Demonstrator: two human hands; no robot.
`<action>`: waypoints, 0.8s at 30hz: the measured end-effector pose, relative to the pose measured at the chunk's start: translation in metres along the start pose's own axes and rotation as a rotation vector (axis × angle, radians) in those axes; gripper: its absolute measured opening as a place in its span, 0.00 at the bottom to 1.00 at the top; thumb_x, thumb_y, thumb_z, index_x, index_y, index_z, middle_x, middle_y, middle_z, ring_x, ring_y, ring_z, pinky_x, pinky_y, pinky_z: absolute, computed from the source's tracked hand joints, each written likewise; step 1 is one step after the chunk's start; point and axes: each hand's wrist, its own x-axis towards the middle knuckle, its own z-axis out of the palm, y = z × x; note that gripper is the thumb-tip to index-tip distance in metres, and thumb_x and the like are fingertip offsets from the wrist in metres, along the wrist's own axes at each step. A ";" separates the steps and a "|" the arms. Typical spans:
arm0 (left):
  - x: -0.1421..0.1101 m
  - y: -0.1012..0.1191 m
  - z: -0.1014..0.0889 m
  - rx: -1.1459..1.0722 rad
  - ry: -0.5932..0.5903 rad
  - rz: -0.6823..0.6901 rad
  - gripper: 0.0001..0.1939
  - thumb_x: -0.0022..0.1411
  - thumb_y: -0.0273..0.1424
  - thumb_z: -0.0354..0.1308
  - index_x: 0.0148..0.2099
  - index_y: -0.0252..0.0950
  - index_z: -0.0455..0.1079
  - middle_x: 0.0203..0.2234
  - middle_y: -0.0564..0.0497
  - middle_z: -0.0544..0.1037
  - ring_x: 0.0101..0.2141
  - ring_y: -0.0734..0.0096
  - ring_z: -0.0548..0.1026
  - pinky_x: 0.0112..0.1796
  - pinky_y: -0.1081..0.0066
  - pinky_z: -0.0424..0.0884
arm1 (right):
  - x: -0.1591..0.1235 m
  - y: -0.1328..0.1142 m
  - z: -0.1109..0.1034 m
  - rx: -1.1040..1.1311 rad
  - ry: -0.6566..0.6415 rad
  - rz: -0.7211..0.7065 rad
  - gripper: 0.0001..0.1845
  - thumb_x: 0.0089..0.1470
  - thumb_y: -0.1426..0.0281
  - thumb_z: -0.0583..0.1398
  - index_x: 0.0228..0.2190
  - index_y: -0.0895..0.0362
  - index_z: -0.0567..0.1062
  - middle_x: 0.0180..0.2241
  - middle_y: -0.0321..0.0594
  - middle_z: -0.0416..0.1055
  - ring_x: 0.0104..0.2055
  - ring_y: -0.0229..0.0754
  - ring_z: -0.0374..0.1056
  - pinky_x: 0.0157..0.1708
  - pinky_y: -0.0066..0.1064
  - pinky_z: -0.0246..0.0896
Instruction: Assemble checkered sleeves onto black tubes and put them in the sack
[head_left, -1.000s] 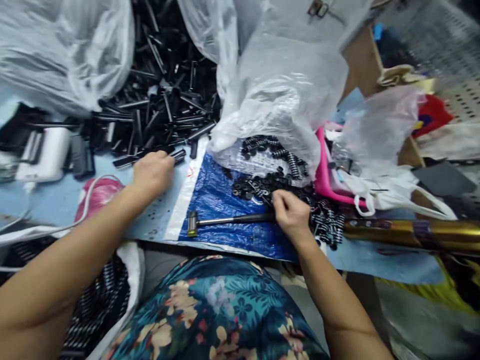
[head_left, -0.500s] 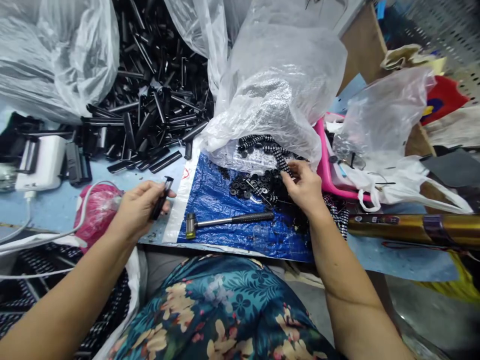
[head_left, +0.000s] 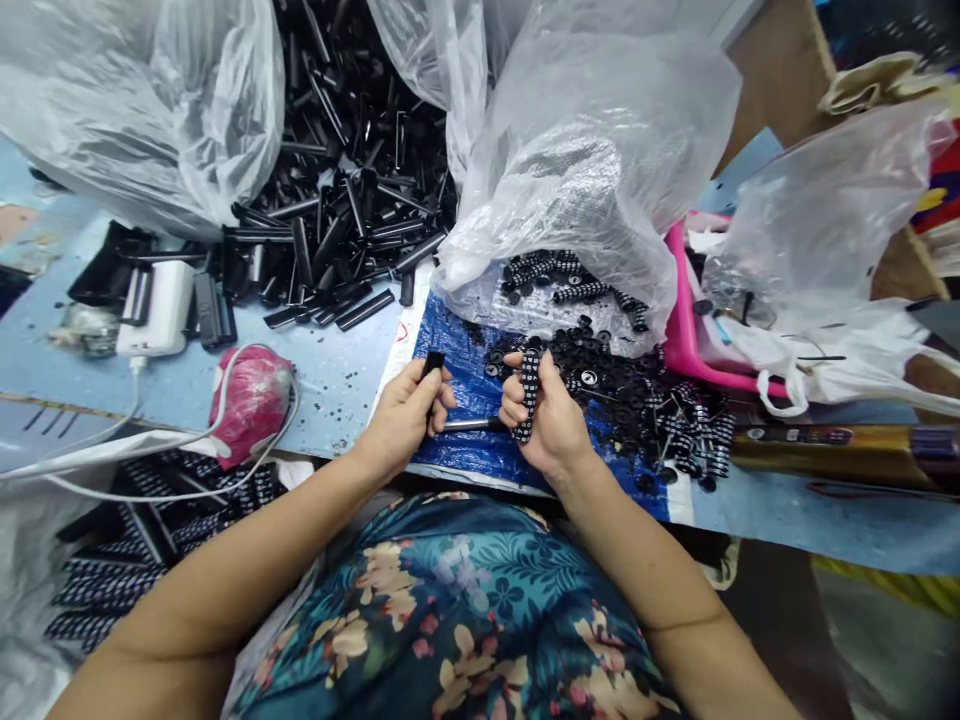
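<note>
**Closed grips on both sides: left hand pinching a smooth black piece, right hand wrapped round a patterned piece, the two not joined**

Largest on the table are the clear plastic bags, one at the upper left and one at the upper middle. Between them spreads a big heap of loose black pieces, so by the look of it most of that stock is yet to be handled.

Below the table edge at the lower left lies a pile of dark patterned lengths. These may be work already done, but the view does not settle it.

Next in size comes the blue sheet in front of the person. Both hands are raised over it, near each other but apart, each with its piece upright or nearly so. A metal rod lies between them, its ends hidden by the hands, and seems not to be in use.

At the sheet's right side, a cluster of small patterned pieces lies loose, apparently waiting. Smallest are the black discs, scattered by the bag's mouth, with many left as well.
</note>
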 end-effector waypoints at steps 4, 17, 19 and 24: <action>-0.007 -0.001 0.010 0.100 0.024 0.094 0.15 0.65 0.45 0.59 0.38 0.36 0.68 0.22 0.56 0.72 0.17 0.81 0.64 0.20 0.76 0.59 | -0.003 0.009 0.010 0.002 -0.005 -0.062 0.24 0.60 0.44 0.56 0.42 0.50 0.72 0.20 0.26 0.59 0.16 0.31 0.51 0.17 0.24 0.52; -0.008 0.005 0.010 0.210 -0.106 0.085 0.13 0.54 0.38 0.69 0.33 0.34 0.71 0.24 0.55 0.70 0.26 0.76 0.65 0.29 0.73 0.62 | -0.005 0.017 -0.020 -1.067 -0.310 -0.932 0.57 0.47 0.51 0.71 0.69 0.49 0.50 0.72 0.53 0.45 0.74 0.59 0.42 0.66 0.57 0.57; -0.010 0.006 0.008 0.209 -0.120 0.078 0.14 0.54 0.39 0.69 0.32 0.35 0.71 0.23 0.56 0.69 0.25 0.76 0.65 0.27 0.73 0.62 | -0.007 0.014 -0.023 -1.197 -0.373 -1.061 0.55 0.51 0.56 0.70 0.70 0.49 0.49 0.69 0.55 0.53 0.72 0.58 0.50 0.66 0.57 0.58; -0.011 0.000 0.015 0.121 -0.037 0.072 0.24 0.67 0.53 0.51 0.35 0.36 0.68 0.22 0.56 0.68 0.19 0.77 0.62 0.22 0.72 0.59 | -0.012 0.016 -0.016 -1.266 -0.281 -1.194 0.55 0.50 0.54 0.70 0.69 0.54 0.50 0.63 0.57 0.63 0.65 0.59 0.63 0.62 0.55 0.64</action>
